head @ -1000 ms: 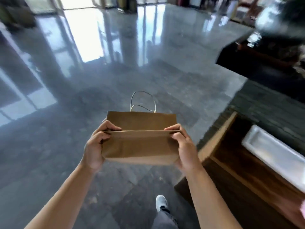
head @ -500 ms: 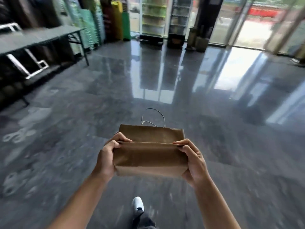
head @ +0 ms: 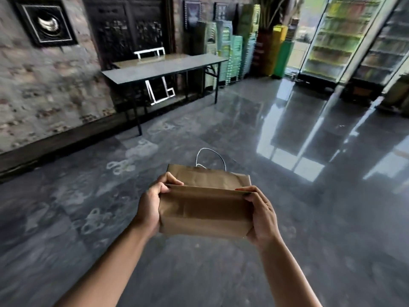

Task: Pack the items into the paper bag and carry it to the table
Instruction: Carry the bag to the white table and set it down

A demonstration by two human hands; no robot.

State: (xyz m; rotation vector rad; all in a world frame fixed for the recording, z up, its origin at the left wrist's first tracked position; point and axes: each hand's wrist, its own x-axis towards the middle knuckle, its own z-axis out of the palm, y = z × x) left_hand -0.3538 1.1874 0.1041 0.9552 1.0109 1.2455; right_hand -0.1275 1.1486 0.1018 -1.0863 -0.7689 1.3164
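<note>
I hold a brown paper bag [head: 205, 209] out in front of me at chest height, its top folded shut and a thin white cord handle [head: 210, 159] sticking up behind it. My left hand [head: 151, 206] grips the bag's left end and my right hand [head: 261, 214] grips its right end. Whatever is inside the bag is hidden. A long grey folding table [head: 163, 68] stands ahead and to the left against the wall, several steps away.
A glossy dark stone floor [head: 243, 120] stretches ahead. A brick wall [head: 48, 89] runs along the left. Stacks of green plastic chairs [head: 232, 54] stand beyond the table. Glass-door coolers [head: 336, 38] line the far right.
My view has swung left: the wooden counter on the right is gone and the grey table now lies ahead. Both hands keep the same grip on the bag.
</note>
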